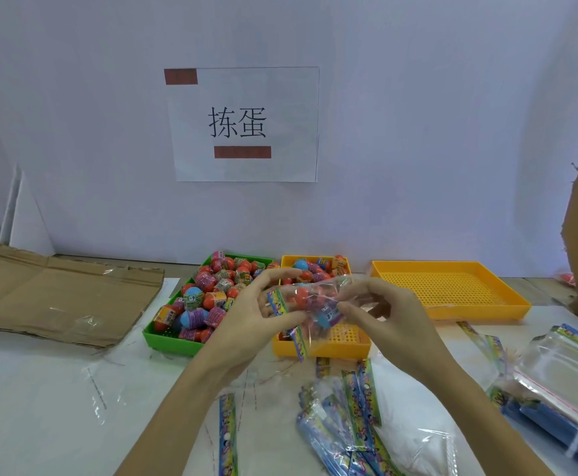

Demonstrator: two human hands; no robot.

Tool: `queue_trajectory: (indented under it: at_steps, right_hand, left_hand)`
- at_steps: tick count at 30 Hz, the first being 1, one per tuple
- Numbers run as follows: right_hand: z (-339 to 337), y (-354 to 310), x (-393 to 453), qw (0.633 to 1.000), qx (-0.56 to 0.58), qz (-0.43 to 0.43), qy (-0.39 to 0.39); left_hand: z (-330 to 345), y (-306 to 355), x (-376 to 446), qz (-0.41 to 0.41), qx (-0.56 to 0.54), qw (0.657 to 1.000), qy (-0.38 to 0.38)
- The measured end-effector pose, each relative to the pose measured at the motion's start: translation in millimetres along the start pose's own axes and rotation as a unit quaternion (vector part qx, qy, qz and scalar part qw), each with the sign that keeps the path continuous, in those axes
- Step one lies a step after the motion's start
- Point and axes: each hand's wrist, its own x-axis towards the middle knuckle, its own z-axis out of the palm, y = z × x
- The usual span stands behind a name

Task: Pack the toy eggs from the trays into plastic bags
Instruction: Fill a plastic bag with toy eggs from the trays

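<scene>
Both hands grip one clear plastic bag (309, 302) in the air above the trays: the left hand (258, 309) pinches its printed header end, the right hand (382, 312) pinches the other end. The bag lies roughly level, long axis left to right, with several toy eggs inside. The green tray (167, 340) is heaped; the near yellow tray (346, 347) is partly emptied. Judged early: most eggs remain.

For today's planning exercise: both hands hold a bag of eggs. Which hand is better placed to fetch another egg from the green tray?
Probably the left hand: it sits nearest the green tray, while the right hand holds the bag.
</scene>
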Motion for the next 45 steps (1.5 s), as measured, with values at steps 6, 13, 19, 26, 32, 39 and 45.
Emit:
queue_trajectory:
  at_steps: [6, 13, 19, 26, 32, 39, 45]
  right_hand:
    - [5.1, 0.8, -1.7, 0.997, 0.059, 0.046, 0.0]
    - [5.2, -0.9, -1.4, 0.994, 0.088, 0.066, 0.024]
    - [4.2, 0.0, -1.1, 0.993, 0.073, 0.091, -0.001]
    - [10.3, 1.2, -3.7, 0.991, 0.085, 0.101, -0.001]
    - [12.7, -1.5, -5.0, 0.975, 0.187, 0.117, 0.034]
    - [11.5, -2.7, -6.3, 0.975, 0.181, 0.121, 0.043]
    - [14.7, -3.4, -5.5, 0.99, 0.118, 0.071, 0.038]
  left_hand:
    - [1.0, -4.1, 1.8, -0.011, -0.036, 0.999, 0.01]
    - [3.8, -3.6, 0.7, -0.023, -0.001, 1.0, 0.01]
    - [9.1, -3.5, -2.2, -0.018, -0.03, 0.999, -0.014]
    - [10.3, -3.8, -0.8, -0.013, -0.027, 1.0, 0.009]
    - [17.0, -4.2, -1.8, -0.043, -0.093, 0.995, -0.02]
    - [14.8, -6.8, -2.1, -0.014, -0.09, 0.995, -0.046]
    - [21.6, -4.4, -1.9, -0.029, -0.041, 0.998, 0.037]
